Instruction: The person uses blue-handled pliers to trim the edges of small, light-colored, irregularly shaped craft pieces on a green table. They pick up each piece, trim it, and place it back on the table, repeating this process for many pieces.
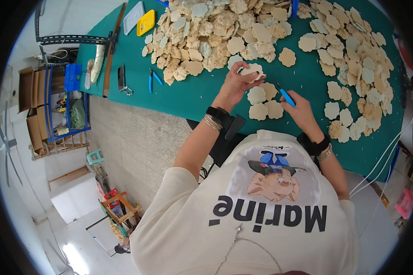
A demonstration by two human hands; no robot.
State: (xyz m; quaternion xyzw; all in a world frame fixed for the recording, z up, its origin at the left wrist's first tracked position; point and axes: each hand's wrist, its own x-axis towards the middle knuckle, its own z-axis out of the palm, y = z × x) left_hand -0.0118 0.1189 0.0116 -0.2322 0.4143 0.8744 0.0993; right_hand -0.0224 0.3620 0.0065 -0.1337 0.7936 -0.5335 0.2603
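My left hand (234, 87) is closed on a flat cream piece with a scalloped, flower-like outline (250, 70), raised above the green table. A blue-handled tool with a thin dark tip (287, 98) is gripped in my right hand (300, 113); its tip points toward the held piece, a little apart from it. What sort of tool it is does not show clearly. Beneath and between my hands, several similar cream pieces (259, 111) lie close together on the table. A single tan piece (287, 57) lies beyond my right hand.
A large heap of cream pieces (215, 34) covers the far side, and another spread (348, 59) runs down the right. To the left on the green tabletop (179, 101) are blue-handled pliers (154, 80), a phone (121, 78) and a yellow tray (146, 23). White cables (384, 158) hang at right.
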